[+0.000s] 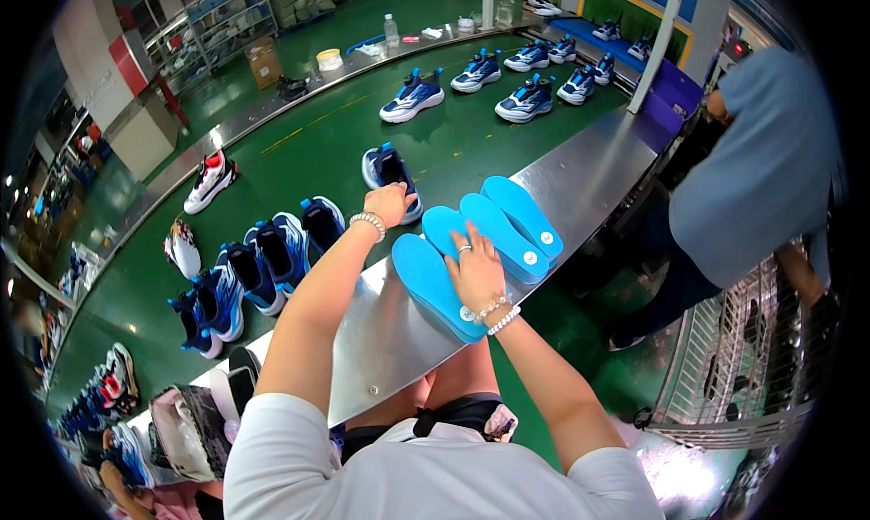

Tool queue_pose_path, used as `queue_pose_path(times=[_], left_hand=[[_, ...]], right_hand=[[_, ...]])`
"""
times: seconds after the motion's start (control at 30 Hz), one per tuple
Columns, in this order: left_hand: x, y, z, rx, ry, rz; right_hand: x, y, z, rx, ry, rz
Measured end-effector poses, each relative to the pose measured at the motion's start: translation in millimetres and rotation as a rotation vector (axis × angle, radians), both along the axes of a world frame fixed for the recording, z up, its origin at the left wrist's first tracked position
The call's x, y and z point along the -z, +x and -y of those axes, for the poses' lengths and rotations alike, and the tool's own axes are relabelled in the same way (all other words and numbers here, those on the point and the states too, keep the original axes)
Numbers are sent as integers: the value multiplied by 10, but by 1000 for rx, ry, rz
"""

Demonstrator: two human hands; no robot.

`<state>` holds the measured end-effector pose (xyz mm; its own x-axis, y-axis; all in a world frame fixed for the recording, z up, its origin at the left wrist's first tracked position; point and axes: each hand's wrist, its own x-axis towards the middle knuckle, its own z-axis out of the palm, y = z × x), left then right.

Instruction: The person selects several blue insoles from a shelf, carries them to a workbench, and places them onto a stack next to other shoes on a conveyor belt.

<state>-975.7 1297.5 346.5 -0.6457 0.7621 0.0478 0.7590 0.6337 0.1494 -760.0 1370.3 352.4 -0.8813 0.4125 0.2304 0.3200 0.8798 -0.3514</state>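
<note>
My left hand (390,204) grips the near side of a navy sneaker (390,168) with a white sole, which stands on the green belt just past the metal ledge. Its fingers are bent over the shoe's edge and partly hidden. My right hand (476,268) rests on the bright blue insoles, fingers stretched out and a ring on one of them. Several insole piles lie side by side on the ledge: the nearest insole pile (426,280) sits left of this hand, and the farthest insole pile (524,213) is at the right. Round white stickers mark their heels.
A row of navy sneakers (245,275) stands on the belt (299,171) at the left, near a white-and-red sneaker (211,182). More blue sneakers (412,96) stand farther along. A co-worker (752,175) stands at the right beside a wire cart (725,366). The metal ledge (381,357) borders my body.
</note>
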Motion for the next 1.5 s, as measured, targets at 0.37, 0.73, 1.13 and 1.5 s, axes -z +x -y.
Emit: queue_pose_path(times=[0.37, 0.73, 1.13, 1.5], left_hand=[[-318, 141, 687, -151, 354, -94], [99, -189, 718, -325, 214, -223], [227, -203, 839, -298, 330, -266], [272, -52, 855, -331, 465, -271]], right_hand=[[-460, 75, -373, -68, 91, 464], [-1038, -558, -323, -372, -211, 210], [-447, -2016, 209, -320, -447, 542], [92, -2038, 696, -178, -127, 267]])
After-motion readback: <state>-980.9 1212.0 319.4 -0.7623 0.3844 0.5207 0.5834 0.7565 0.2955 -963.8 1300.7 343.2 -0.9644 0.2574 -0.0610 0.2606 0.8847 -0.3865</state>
